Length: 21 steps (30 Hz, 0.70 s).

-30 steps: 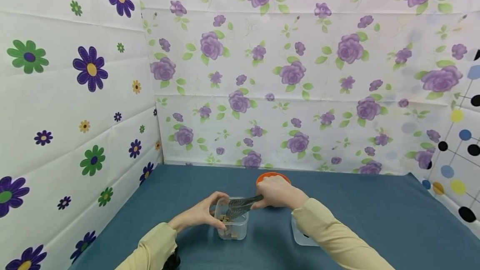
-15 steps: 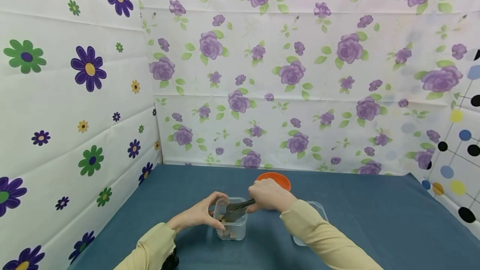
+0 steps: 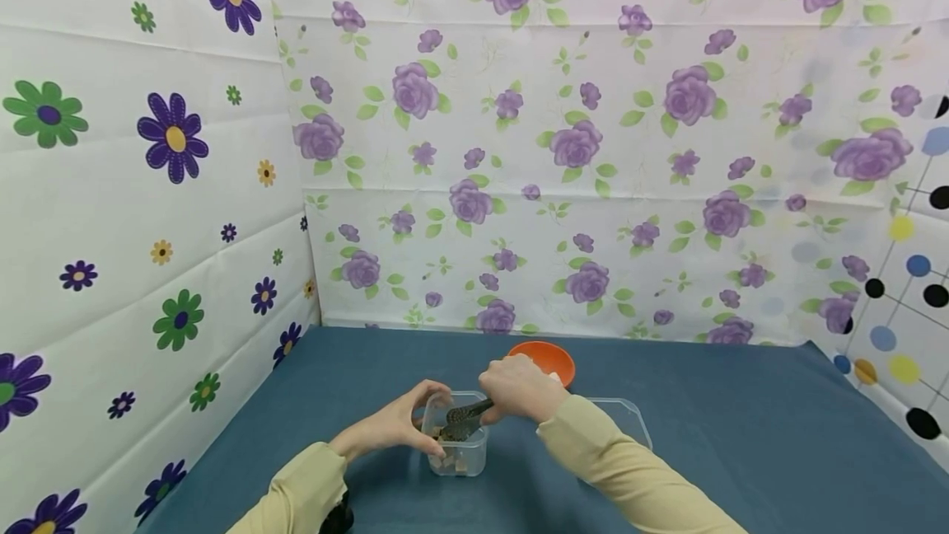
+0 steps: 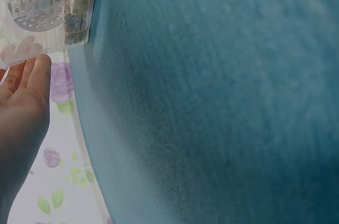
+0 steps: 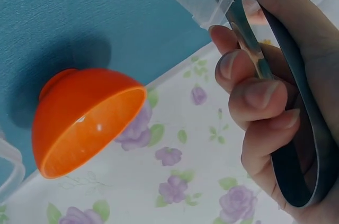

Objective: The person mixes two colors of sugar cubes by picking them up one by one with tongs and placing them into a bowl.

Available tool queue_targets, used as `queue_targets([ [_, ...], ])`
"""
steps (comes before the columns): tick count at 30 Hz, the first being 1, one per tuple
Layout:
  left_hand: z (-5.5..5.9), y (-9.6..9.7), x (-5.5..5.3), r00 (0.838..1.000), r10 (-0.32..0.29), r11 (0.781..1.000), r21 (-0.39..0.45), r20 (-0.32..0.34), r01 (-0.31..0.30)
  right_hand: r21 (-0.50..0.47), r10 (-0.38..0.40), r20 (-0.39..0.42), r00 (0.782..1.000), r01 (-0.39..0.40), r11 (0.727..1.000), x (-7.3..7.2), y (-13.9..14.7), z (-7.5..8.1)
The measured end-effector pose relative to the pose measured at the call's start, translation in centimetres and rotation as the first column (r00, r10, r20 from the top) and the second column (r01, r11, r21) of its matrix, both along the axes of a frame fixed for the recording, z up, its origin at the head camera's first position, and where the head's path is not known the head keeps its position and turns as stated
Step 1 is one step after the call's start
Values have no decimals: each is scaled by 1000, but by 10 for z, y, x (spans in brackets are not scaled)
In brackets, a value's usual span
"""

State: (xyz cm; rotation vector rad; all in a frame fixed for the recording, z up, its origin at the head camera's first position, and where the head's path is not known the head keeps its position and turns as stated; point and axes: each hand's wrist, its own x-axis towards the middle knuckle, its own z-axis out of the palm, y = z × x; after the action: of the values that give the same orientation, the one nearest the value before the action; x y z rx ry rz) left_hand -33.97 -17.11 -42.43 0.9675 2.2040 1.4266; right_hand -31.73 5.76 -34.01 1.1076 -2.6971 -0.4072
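One orange bowl (image 5: 79, 99) beyond right hand (image 3: 521, 388) | sleeve (image 3: 615, 460) part-hides clear plasticware (image 3: 621, 416)

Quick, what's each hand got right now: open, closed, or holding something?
Left hand: holding the side of the clear plastic container.
Right hand: holding dark tongs, tips inside the container.

Your left hand (image 4: 24, 102) on the box (image 4: 52, 42)
You touch its clear wall; through it show brown pieces (image 4: 79, 2) and a perforated tool (image 4: 41, 2), blue cloth (image 4: 222, 97) alongside.
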Motion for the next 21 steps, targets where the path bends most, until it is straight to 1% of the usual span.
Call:
queue_targets([
  [5, -1, 0, 0, 1000, 1, 1000, 2, 6, -1, 33, -39, 9, 999, 39, 999, 1, -4, 1],
  [14, -1, 0, 0, 1000, -6, 1000, 10, 4, 6, 62, -15, -61, 998, 18, 998, 3, -7, 4],
  [17, -1, -1, 0, 1000, -11, 1000, 13, 12, 11, 74, -20, -68, 997, 25, 997, 3, -7, 4],
  [21, -1, 0, -1, 1000, -9, 1000, 17, 20, 8, 80, -29, -58, 998, 33, 996, 3, -9, 5],
])
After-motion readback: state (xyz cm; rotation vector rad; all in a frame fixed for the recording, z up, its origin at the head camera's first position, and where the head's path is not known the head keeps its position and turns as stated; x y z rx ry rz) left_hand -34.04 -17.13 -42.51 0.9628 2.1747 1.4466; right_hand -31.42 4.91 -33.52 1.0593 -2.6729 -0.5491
